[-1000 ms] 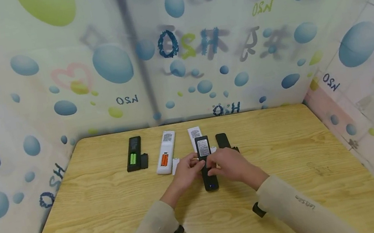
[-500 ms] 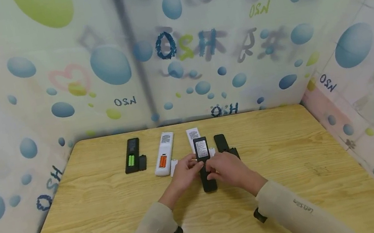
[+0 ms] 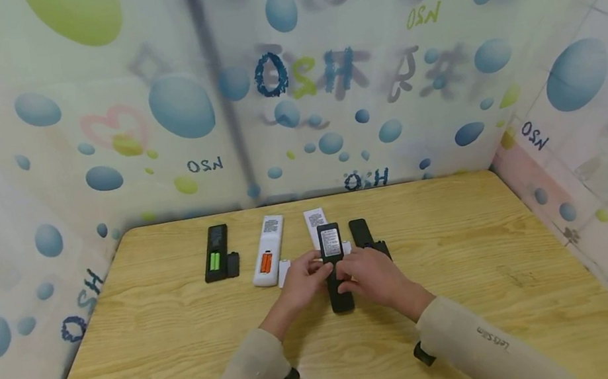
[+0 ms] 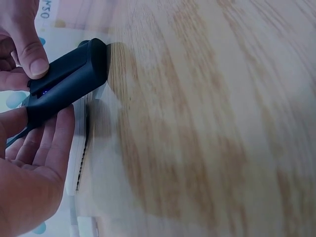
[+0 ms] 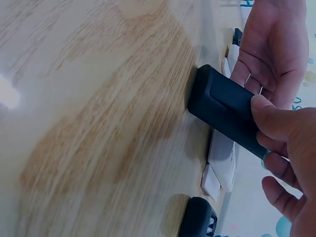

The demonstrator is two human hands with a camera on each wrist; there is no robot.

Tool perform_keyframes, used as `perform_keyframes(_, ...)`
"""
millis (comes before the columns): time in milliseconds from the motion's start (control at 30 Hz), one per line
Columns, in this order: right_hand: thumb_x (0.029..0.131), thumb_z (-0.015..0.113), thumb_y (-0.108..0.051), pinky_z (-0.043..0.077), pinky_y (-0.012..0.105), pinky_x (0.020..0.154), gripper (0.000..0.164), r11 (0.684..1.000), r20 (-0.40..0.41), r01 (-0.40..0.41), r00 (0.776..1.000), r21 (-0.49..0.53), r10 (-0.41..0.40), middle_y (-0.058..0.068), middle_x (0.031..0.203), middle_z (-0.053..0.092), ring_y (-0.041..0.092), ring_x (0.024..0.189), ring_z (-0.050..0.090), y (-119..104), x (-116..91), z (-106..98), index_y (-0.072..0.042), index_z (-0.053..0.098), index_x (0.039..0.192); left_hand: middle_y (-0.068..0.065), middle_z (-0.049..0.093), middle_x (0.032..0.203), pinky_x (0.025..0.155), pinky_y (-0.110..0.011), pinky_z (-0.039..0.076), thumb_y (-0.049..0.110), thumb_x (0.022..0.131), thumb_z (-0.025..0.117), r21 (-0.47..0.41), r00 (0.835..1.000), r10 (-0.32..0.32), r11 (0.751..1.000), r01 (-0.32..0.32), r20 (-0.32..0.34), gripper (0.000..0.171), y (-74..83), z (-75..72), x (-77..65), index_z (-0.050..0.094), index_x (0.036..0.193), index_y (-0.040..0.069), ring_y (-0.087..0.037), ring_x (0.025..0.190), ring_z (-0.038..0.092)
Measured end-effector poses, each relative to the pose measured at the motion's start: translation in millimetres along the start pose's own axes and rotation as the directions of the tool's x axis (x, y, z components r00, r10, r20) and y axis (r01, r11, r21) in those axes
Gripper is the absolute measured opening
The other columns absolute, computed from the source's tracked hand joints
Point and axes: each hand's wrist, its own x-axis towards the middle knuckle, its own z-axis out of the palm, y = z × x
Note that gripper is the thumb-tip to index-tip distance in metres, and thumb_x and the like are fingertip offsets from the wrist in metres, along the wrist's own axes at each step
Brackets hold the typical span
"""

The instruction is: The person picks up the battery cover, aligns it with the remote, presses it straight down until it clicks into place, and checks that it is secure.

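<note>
A black remote control (image 3: 330, 242), back side up with a white label at its far end, is held over the table between both hands. My left hand (image 3: 302, 278) grips it from the left, fingers beneath it in the left wrist view. My right hand (image 3: 375, 275) pinches the remote's battery cover (image 4: 64, 64), the thumb on top. That cover stands slightly lifted along one side, and a small bluish glint shows in the gap. In the right wrist view, the right thumb (image 5: 269, 116) lies on the cover's end. The battery compartment is mostly hidden.
Behind the hands lie a black remote (image 3: 218, 237) with green batteries, a white remote (image 3: 272, 238) with orange batteries, another white remote (image 3: 313, 217) partly covered, and a black remote (image 3: 359, 232). Loose covers, one black (image 3: 233, 265), lie beside them. A patterned wall (image 3: 301, 170) borders the wooden table (image 3: 155, 348).
The blue glint near the remote's near end, visible a second ago in the head view, is now covered there. Both hands stay almost in place; the view shifts slightly.
</note>
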Motion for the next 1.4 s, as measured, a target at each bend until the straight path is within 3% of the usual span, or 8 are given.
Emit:
perform_keyframes(200, 0.079, 0.078, -0.038, 0.049, 0.025, 0.07, 0.024, 0.999, 0.004, -0.042, 0.999, -0.003, 0.042, -0.012, 0.081, 0.068, 0.003, 0.076, 0.054, 0, 0, 2, -0.021, 0.062, 0.084, -0.023, 0.07, 0.109, 0.07, -0.044, 0.061, 0.01, 0.097, 0.058, 0.01, 1.0, 0.013, 1.0, -0.013, -0.003, 0.028, -15.1, 1.7, 7.6, 0.059, 0.124, 0.002, -0.025, 0.09, 0.069)
perform_keyframes(633, 0.08, 0.078, -0.042, 0.048, 0.027, 0.067, 0.03, 0.976, -0.004, -0.204, 0.979, 0.072, 0.205, -0.007, 0.082, 0.065, 0.008, 0.074, 0.053, 1, -5, -5, -0.019, 0.061, 0.09, -0.023, 0.069, 0.113, 0.071, -0.04, 0.061, 0.012, 0.098, 0.058, 0.033, 1.0, 0.003, 0.999, -0.003, 0.006, 0.032, -13.0, 0.3, 4.7, 0.057, 0.128, 0.002, -0.022, 0.091, 0.069)
perform_keyframes(800, 0.082, 0.071, -0.052, 0.052, 0.038, 0.082, 0.041, 0.965, 0.019, -0.263, 0.965, 0.002, 0.263, -0.003, 0.092, 0.064, 0.015, 0.084, 0.059, 4, -9, -4, -0.017, 0.065, 0.102, -0.025, 0.069, 0.112, 0.07, -0.041, 0.061, 0.01, 0.098, 0.057, 0.026, 1.0, 0.022, 0.999, -0.022, 0.01, 0.033, -13.6, 0.9, 3.5, 0.055, 0.128, -0.001, -0.023, 0.091, 0.069)
perform_keyframes(967, 0.084, 0.067, -0.057, 0.049, 0.05, 0.097, 0.053, 0.965, 0.011, -0.254, 0.967, -0.066, 0.255, 0.001, 0.102, 0.066, 0.024, 0.103, 0.062, 5, -11, -3, -0.017, 0.067, 0.118, -0.024, 0.069, 0.113, 0.072, -0.041, 0.061, 0.01, 0.097, 0.058, 0.014, 1.0, 0.016, 1.0, -0.016, 0.008, 0.032, -13.1, 1.8, 3.5, 0.056, 0.128, 0.001, -0.024, 0.093, 0.069)
perform_keyframes(1200, 0.083, 0.066, -0.059, 0.048, 0.051, 0.096, 0.054, 0.969, -0.006, -0.235, 0.972, -0.072, 0.236, 0.002, 0.102, 0.067, 0.025, 0.102, 0.062, 6, -12, 1, -0.016, 0.069, 0.115, -0.025, 0.069, 0.112, 0.073, -0.047, 0.06, 0.009, 0.098, 0.058, 0.01, 1.0, 0.028, 1.0, -0.028, 0.003, 0.032, -10.5, 3.1, 2.4, 0.056, 0.128, -0.001, -0.025, 0.093, 0.069)
perform_keyframes(1400, 0.082, 0.065, -0.06, 0.049, 0.049, 0.094, 0.054, 0.97, -0.017, -0.226, 0.974, -0.084, 0.226, 0.001, 0.099, 0.068, 0.023, 0.098, 0.063, 6, -12, 3, -0.015, 0.07, 0.111, -0.027, 0.068, 0.112, 0.078, -0.051, 0.059, 0.005, 0.098, 0.056, 0.015, 1.0, 0.01, 1.0, -0.011, 0.025, 0.031, 10.8, 1.2, -10.1, 0.056, 0.127, -0.004, -0.026, 0.091, 0.069)
